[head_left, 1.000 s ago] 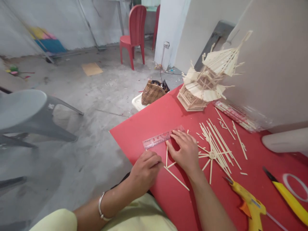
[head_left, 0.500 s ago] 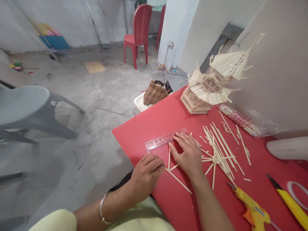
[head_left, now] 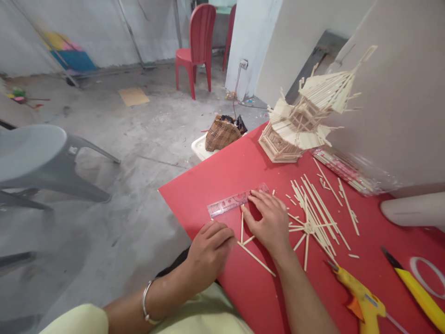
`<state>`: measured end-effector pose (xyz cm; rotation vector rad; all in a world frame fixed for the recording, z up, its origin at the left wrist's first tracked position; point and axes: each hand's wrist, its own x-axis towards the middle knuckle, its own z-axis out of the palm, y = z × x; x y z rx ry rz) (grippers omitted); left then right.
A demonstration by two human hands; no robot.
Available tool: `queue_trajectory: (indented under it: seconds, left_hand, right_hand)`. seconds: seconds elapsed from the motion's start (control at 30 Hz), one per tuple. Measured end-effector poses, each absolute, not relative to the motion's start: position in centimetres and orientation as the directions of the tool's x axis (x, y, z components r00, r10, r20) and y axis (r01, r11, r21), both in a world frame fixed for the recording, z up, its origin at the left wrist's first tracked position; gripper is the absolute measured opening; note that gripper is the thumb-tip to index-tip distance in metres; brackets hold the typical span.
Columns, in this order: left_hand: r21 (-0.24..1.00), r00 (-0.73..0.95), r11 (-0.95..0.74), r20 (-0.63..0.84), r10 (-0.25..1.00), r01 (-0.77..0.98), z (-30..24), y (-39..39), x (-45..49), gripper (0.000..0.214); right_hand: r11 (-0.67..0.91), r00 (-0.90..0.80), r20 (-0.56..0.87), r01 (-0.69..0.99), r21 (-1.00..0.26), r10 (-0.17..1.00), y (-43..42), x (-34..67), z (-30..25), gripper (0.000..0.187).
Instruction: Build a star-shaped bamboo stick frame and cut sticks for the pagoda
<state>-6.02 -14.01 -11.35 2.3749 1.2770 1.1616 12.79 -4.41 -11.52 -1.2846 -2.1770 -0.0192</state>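
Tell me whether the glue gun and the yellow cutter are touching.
Apart: the head view shows a strip of red tabletop running between the glue gun and the yellow cutter.

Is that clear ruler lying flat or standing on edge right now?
Flat: the clear plastic ruler shows its broad, marked face upward on the red tabletop, with the right hand at one end.

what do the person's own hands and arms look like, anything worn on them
Both the left hand and right hand are ungloved. A thin silver-coloured bangle circles the left wrist; a pale yellow sleeve covers the upper left arm. The right forearm shows no sleeve or jewellery.
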Motion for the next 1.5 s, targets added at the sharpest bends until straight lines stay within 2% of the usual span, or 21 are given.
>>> queue_trajectory:
  seconds: [0.8, 1.5]
  left_hand:
    - [0.470, 0.334, -0.616, 0.552, 0.764, 0.632, -10.96, -13.69, -6.13, 0.022]
    - [0.492, 0.336, -0.606, 0.531, 0.778, 0.626, -10.99, -13.73, -6.14, 0.021]
  right_hand:
    - [0.511, -0.333, 0.478, 0.801, -0.312, 0.813, -4.34, 12.66, -11.30, 0.025]
    - [0.507, -0.323, 0.484, 0.801, -0.318, 0.813, -4.38, 12.62, -11.27, 0.024]
